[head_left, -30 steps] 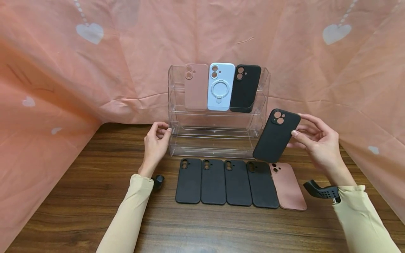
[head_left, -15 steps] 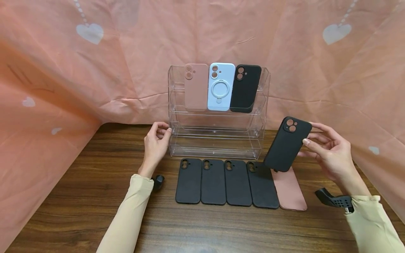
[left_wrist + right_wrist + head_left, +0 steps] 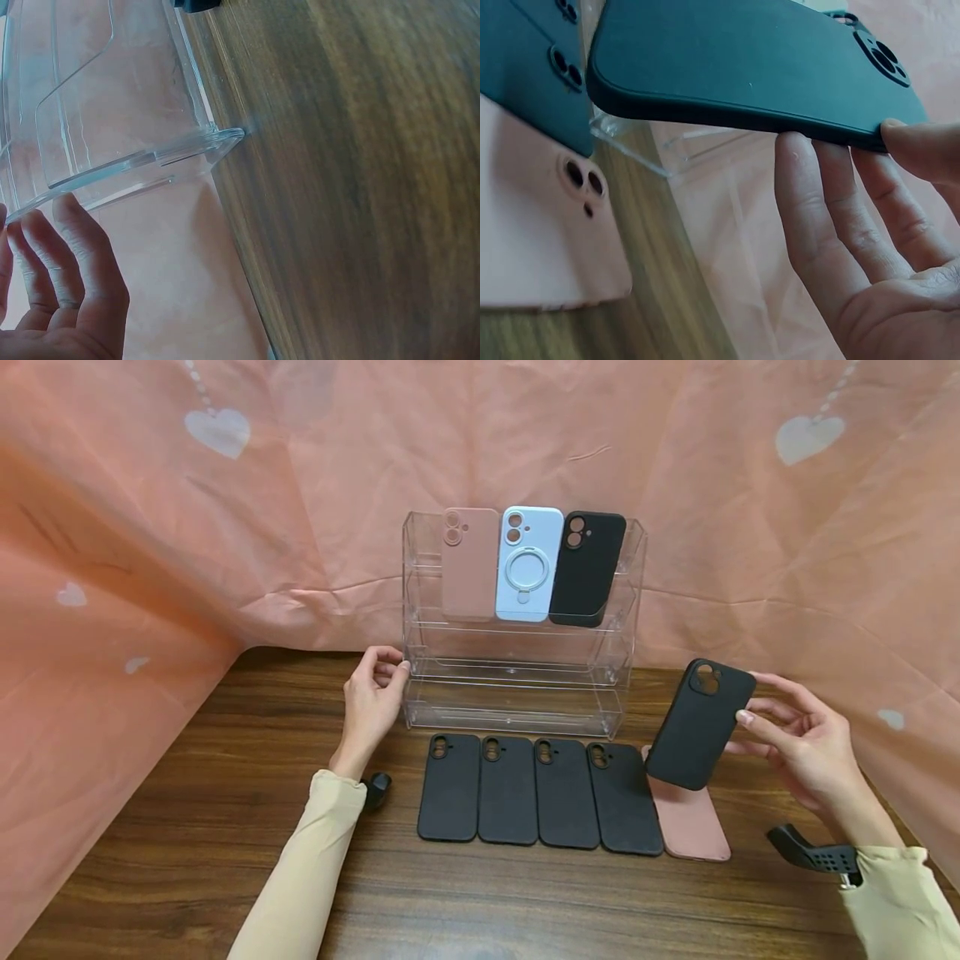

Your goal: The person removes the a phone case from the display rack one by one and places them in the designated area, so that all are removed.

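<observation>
The right hand [image 3: 806, 747] pinches a black phone case [image 3: 699, 731] tilted just to its left, partly over a pink case [image 3: 696, 828]; the left hand [image 3: 373, 700] pinches the clear rack [image 3: 517, 675] at its side, just rightward.

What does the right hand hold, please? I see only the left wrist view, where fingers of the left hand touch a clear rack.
Observer: The right hand holds a black phone case by its edge.
Operator: Thank you. Which cases stand on the top tier of the clear rack?
Observer: From left to right in the head view: a pink case, a white case and a black case.
Operator: And what lies on the table before it?
Observer: A row of five: four black ones, then a pink one at the right end.
</observation>
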